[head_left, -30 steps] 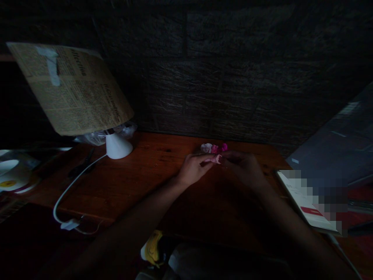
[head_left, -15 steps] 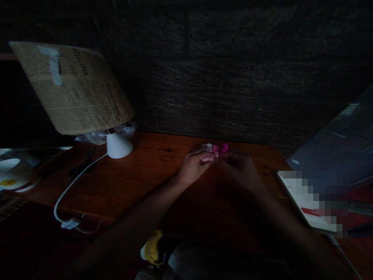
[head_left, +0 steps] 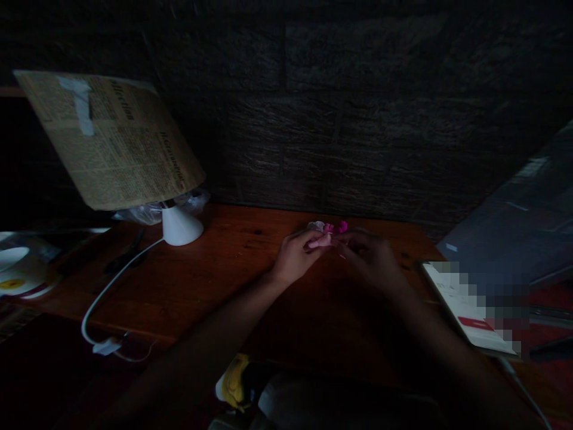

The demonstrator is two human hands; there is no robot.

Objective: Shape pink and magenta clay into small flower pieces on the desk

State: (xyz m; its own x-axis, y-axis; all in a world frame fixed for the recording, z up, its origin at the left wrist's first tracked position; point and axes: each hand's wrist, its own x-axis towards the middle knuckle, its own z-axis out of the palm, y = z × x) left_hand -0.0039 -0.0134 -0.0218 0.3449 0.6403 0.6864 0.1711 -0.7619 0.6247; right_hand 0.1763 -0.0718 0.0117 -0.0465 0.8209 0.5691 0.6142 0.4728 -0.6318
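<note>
My left hand (head_left: 295, 254) is closed around a pale pink soft-looking piece (head_left: 320, 241), perhaps paper or cloth, above the wooden table. At its right end is my right hand (head_left: 369, 254), thumb and fingers pinched together; what they grip is too dark to make out. A small pale bit shows just under the right fingertips. Just behind the hands lie a bright magenta petal-like piece (head_left: 342, 226), a darker pink piece (head_left: 329, 228) and a crumpled clear plastic piece (head_left: 316, 226).
A white-based lamp (head_left: 181, 226) with a newsprint shade stands left on the wooden table (head_left: 233, 263), its cord running over the front edge. Dark scissors-like handles (head_left: 128, 254) and a white cup (head_left: 20, 269) are further left. A partly blurred book-like object (head_left: 461, 304) lies right. A dark wall rises behind.
The view has shifted slightly. Both hands stay at the pale pink piece, with the right fingers moved a little, and a small pale bit now shows below them.
</note>
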